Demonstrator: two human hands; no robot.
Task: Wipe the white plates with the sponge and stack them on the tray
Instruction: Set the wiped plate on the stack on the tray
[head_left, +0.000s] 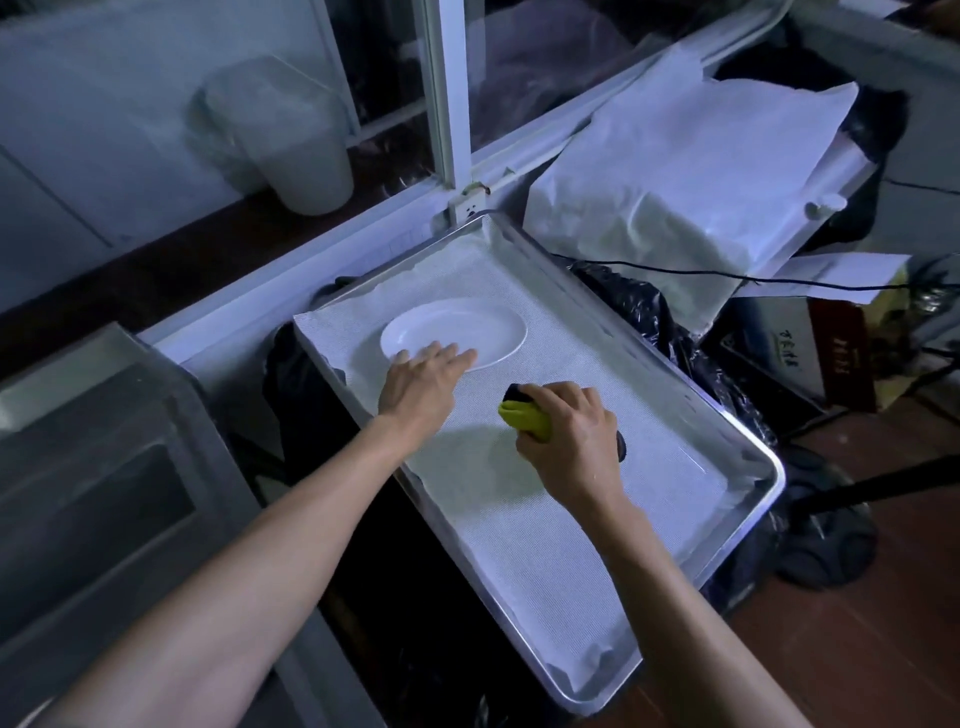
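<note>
The single white plate (457, 332) in view lies flat on the pale liner of the metal tray (748, 441), and it sits just ahead of the left hand (423, 382), whose straight, relaxed fingers reach forward so that the fingertips (465, 356) rest on or just over the plate's near rim; whether they press down cannot be told from this view. The right hand (569, 436) is curled around the yellow-green sponge (527, 418), which shows a dark scouring face on its far side, and it hovers or rests over the bare liner, near the plate but apart from it. From that sponge hand the plate lies forward and to the left, across a short stretch of liner. The plate reads as an oval whose long axis runs left to right across the person's reach, though the wide lens may stretch it. The left hand is plainly the nearer of the two and already at the rim, so it looks placed to steady the plate, while the coming wipe would seem to call for the right hand to travel forward-left onto the plate's face. No other plates show on the tray, so stacking appears not yet begun
</note>
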